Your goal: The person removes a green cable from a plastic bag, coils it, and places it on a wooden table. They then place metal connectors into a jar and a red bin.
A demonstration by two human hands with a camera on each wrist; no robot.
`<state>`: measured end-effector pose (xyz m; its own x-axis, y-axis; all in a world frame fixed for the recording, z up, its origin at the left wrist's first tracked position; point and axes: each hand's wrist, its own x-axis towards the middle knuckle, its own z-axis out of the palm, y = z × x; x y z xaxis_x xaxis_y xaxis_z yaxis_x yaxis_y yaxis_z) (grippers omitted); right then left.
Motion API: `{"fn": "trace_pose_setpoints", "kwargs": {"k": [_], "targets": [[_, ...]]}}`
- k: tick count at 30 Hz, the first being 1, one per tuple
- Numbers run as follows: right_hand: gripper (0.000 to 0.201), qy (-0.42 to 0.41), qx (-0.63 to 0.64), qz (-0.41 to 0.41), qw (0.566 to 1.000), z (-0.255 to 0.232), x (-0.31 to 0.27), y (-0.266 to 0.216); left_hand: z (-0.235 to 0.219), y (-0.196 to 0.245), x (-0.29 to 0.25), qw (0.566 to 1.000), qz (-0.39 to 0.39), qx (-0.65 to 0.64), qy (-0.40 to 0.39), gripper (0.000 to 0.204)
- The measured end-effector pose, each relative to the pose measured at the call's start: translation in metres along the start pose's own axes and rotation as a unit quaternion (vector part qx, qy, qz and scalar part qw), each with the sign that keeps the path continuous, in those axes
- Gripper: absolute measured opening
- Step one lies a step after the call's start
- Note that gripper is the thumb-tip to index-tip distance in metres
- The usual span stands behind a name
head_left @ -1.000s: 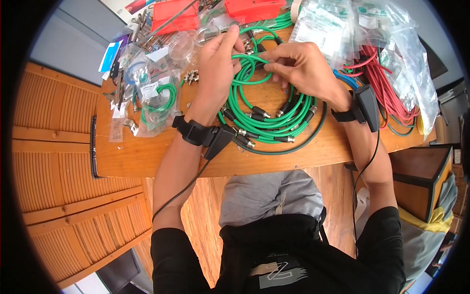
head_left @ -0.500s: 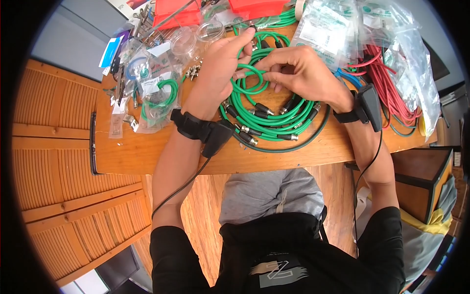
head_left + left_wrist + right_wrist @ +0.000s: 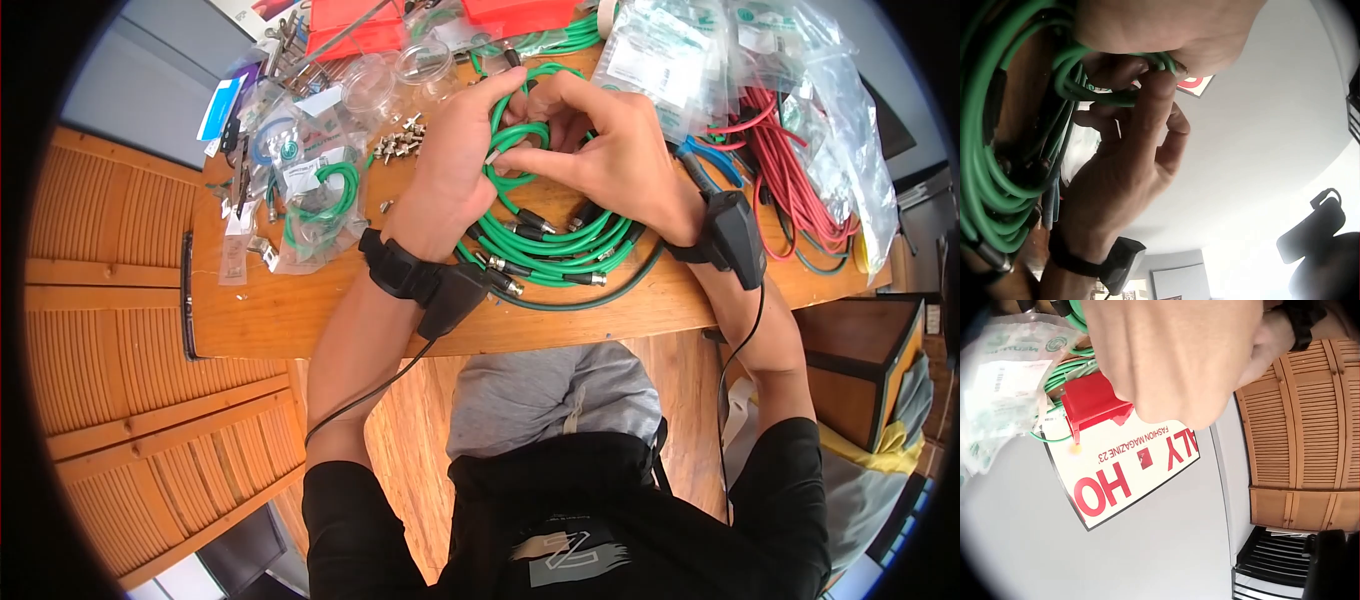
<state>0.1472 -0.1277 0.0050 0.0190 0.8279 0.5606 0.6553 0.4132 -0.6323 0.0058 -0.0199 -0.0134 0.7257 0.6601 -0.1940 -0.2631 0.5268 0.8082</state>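
Note:
A small coil of green cable (image 3: 520, 135) is held up between both hands. My left hand (image 3: 458, 150) grips the coil's left side, with the thumb pointing up along it. From the other side, my right hand (image 3: 625, 155) curls thumb and fingers round the same coil. In the left wrist view, the right hand (image 3: 1129, 162) has its thumb tip against the cable right beside the left hand (image 3: 1166, 25). Under them on the table lies a larger coil of green cables (image 3: 560, 268) with black-sleeved metal connectors (image 3: 590, 281).
Loose small metal connectors (image 3: 400, 142) and clear round containers (image 3: 425, 62) lie left of the hands. Bagged green cable (image 3: 325, 195) is farther left. Red bins (image 3: 345, 22) stand behind; plastic bags (image 3: 665, 60) and red cables (image 3: 785, 180) are at the right.
The right hand has moved left, close against the left hand, and its fingers now reach round the small coil. The left hand has shifted slightly right.

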Motion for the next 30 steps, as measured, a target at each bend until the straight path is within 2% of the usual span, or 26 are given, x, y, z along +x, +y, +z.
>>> {"fn": "trace_pose_setpoints", "kwargs": {"k": [4, 6, 10, 13, 16, 18, 21, 25, 28, 30], "targets": [[0.035, 0.034, -0.050, -0.078, 0.995, 0.004, 0.000, 0.004, 0.005, -0.002, -0.001, 1.000, 0.005, -0.013, -0.008, 0.020], [0.031, 0.041, -0.058, -0.097, 0.993, 0.004, -0.001, 0.003, 0.002, 0.002, -0.003, 0.999, -0.008, -0.006, -0.041, 0.021], [0.022, 0.046, -0.071, -0.101, 0.991, 0.007, -0.004, 0.003, 0.003, 0.007, -0.009, 0.999, 0.000, 0.020, -0.032, 0.026], [0.016, 0.085, -0.036, -0.086, 0.992, 0.009, -0.003, -0.002, 0.009, 0.011, -0.013, 0.998, 0.031, 0.048, -0.028, 0.033], [0.013, 0.089, -0.032, -0.026, 0.995, 0.004, -0.001, -0.005, 0.027, 0.013, -0.019, 0.993, 0.085, 0.088, 0.005, 0.036], [0.012, 0.070, -0.062, -0.014, 0.996, 0.000, -0.001, -0.001, 0.035, 0.012, -0.020, 0.988, 0.110, 0.106, 0.027, 0.035], [0.011, 0.052, -0.109, -0.025, 0.992, 0.001, -0.003, 0.006, 0.027, 0.000, -0.014, 0.936, 0.190, 0.295, 0.025, 0.032], [0.011, 0.042, -0.114, -0.051, 0.991, 0.001, -0.001, 0.012, 0.021, -0.004, -0.011, 0.967, 0.166, 0.193, 0.018, 0.028], [0.017, 0.065, -0.045, -0.009, 0.997, 0.002, 0.000, 0.013, 0.016, 0.005, -0.011, 0.971, 0.149, 0.184, 0.004, 0.027], [0.022, 0.079, 0.063, 0.080, 0.992, 0.003, 0.002, 0.015, 0.013, 0.007, -0.010, 0.975, 0.144, 0.169, 0.001, 0.027]]}}
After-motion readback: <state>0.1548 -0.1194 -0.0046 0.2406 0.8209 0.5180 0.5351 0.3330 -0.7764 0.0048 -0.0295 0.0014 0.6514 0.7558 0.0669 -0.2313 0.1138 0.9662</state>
